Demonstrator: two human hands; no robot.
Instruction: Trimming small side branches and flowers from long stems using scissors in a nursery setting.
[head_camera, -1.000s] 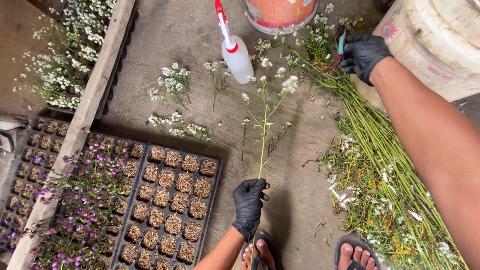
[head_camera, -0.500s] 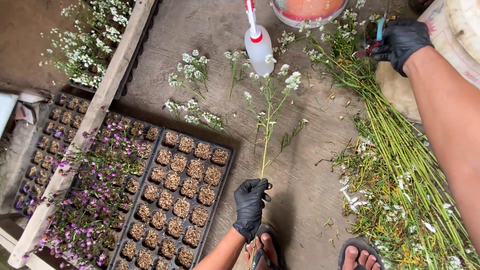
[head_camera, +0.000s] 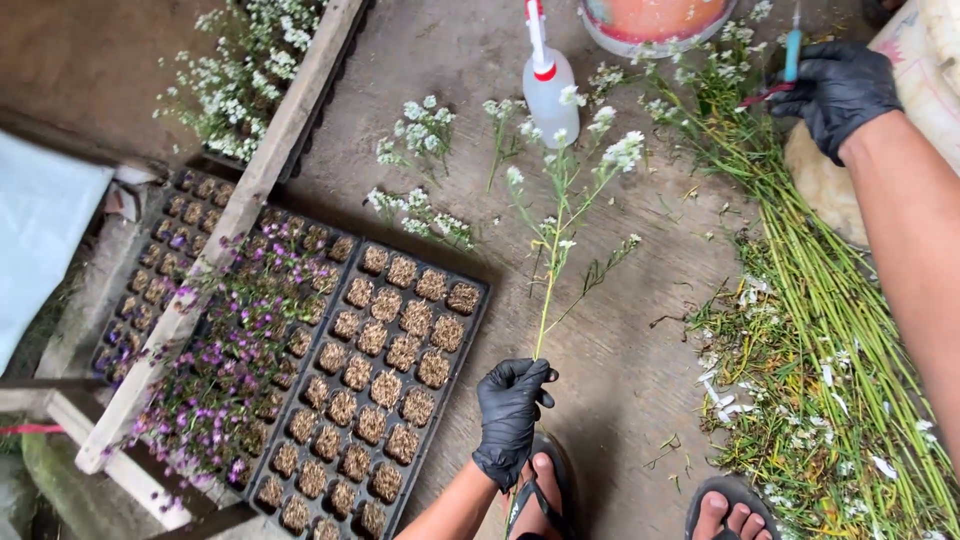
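Both my hands wear black gloves. My left hand (head_camera: 510, 415) grips the bottom of a long green stem with small white flowers (head_camera: 558, 240), held upright above the concrete floor. My right hand (head_camera: 838, 88) is raised at the upper right and holds small shears with a blue and red handle (head_camera: 785, 72), close to the flowering tops of a big pile of cut green stems (head_camera: 810, 300). A black seedling tray (head_camera: 385, 375) with brown plugs lies just left of my left hand.
A clear spray bottle with a red nozzle (head_camera: 547, 85) stands ahead, an orange bucket (head_camera: 655, 18) behind it, a white sack (head_camera: 905, 110) at right. Loose white sprigs (head_camera: 420, 215) lie on the floor. Purple-flowered trays (head_camera: 230, 350) and a wooden plank (head_camera: 235, 220) sit at left. My sandalled feet (head_camera: 545, 495) are below.
The view has shifted so everything sits further right and lower. My left hand keeps its grip on the stem; my right hand with the shears stays near the pile's flowering tops.
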